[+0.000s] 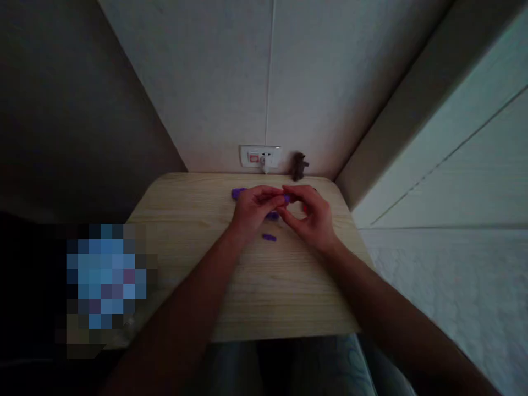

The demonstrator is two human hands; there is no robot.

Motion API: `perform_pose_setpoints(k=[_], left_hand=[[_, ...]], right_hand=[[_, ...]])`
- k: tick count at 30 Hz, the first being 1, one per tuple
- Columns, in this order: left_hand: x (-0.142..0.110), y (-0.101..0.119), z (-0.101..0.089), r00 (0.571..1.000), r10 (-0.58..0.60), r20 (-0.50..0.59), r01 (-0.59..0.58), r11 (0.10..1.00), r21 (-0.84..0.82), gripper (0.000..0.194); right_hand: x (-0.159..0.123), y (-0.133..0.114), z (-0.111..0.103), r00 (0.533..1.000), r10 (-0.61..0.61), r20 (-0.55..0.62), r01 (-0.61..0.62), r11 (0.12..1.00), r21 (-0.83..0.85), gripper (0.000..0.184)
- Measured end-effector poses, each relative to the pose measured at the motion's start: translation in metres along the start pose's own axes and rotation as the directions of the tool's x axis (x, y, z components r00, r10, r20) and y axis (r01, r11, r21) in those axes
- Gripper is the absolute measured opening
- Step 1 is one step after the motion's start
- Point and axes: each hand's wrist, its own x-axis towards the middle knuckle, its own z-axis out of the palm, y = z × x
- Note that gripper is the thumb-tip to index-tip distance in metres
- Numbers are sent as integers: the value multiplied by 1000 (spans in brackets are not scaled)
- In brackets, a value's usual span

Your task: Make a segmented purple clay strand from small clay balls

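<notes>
Above the far part of a wooden table [247, 280], my left hand [256, 209] and my right hand [311, 217] meet at the fingertips. Between them is a small purple piece [287, 198], pinched by both hands; its exact kind is too small to make out. Partly behind my left hand lies a purple lump [238, 193]. Another purple piece [272, 216] shows just below the fingers. Closer to me rests a short purple bar [269, 237]. Something small and red [305, 208] peeks out behind my right hand, mostly hidden.
At the table's back edge stands a dark brown figure [298, 166]. A wall socket [249, 157] with a red switch holds a white plug [265, 162]. A blurred-out bluish patch [107, 275] covers the left side. Pale quilted bedding [449, 280] lies to the right.
</notes>
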Motion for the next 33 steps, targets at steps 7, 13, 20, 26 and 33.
perform_pose_setpoints(k=[7,13,20,26,33], left_hand=[[-6,13,5,994,-103,-37,97,987,-128,38],[-7,28,12,986,-166,0,159,944,-288,31],[1,57,38,973,-230,31,222,881,-417,54],[14,76,79,996,-86,7,81,901,-427,68],[17,102,108,988,154,8,-136,898,-418,49]], right_hand=[[7,-4,-2,1000,-13,-5,13,999,-36,22],[15,-11,-9,981,-191,-37,183,971,-151,22],[17,-49,1,967,-208,148,221,973,-73,49],[50,-72,5,979,-47,198,29,995,94,59],[121,-66,-5,987,-25,156,30,999,-30,75]])
